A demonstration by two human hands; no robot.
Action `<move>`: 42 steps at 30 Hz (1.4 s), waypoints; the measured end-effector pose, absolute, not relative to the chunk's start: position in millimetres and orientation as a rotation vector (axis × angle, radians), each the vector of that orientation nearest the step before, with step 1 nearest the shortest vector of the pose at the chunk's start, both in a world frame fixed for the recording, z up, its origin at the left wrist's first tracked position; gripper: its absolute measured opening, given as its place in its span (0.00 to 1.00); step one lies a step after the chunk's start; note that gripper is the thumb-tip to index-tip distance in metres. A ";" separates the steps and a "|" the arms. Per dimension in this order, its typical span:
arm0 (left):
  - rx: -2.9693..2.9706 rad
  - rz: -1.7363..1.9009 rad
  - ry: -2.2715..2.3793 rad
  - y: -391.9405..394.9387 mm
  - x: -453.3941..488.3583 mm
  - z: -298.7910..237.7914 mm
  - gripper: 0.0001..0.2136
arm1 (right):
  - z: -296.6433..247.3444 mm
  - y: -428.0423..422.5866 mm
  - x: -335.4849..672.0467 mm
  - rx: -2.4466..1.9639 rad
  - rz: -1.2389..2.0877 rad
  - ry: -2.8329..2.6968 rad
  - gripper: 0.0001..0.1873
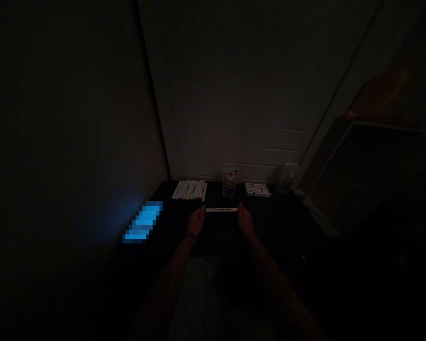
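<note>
A white marker (pixel 222 210) with dark print along its barrel is held level between my two hands above the dark table. My left hand (pixel 196 220) pinches its left end, and my right hand (pixel 245 219) pinches the right end. Behind my left hand lies a row of several white markers (pixel 189 190) side by side, with coloured tips toward me. Beyond the held marker stands a clear plastic container (pixel 229 183) with a few coloured items inside. A flat white printed pack (pixel 257 190) rests to its right. The dim light hides finger details.
A glowing blue, pixelated screen (pixel 143 222) lies at the table's left edge. Another clear container (pixel 287 179) stands at the back right. A pale wall rises behind the dark tabletop (pixel 280 218), and a shelf-like cabinet (pixel 355 175) is on the right.
</note>
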State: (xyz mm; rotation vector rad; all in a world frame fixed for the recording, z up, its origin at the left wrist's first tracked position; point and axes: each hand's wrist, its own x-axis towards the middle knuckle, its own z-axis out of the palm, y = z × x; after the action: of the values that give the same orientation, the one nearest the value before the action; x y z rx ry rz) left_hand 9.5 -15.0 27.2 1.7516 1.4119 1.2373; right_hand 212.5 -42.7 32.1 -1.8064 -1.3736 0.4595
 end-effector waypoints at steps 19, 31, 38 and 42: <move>1.540 1.279 1.420 -12.3 12.6 25.3 0.22 | 29.8 -42.7 212.9 -1.800 0.459 -1.382 0.33; 1.646 1.234 1.465 -17.8 10.9 33.6 0.22 | 32.4 -43.4 212.7 -1.804 0.450 -1.367 0.33; 1.698 1.213 1.512 -17.1 10.0 32.1 0.22 | 33.3 -43.9 212.5 -1.804 0.451 -1.371 0.32; 1.724 1.202 1.523 -17.8 9.9 32.2 0.22 | 32.9 -44.1 212.3 -1.779 0.459 -1.346 0.32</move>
State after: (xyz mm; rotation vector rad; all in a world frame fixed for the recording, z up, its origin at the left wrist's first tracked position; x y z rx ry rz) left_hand 9.9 -17.8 32.2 1.7244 1.5227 1.2025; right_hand 212.3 -44.1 32.9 -1.7794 -1.3464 0.4586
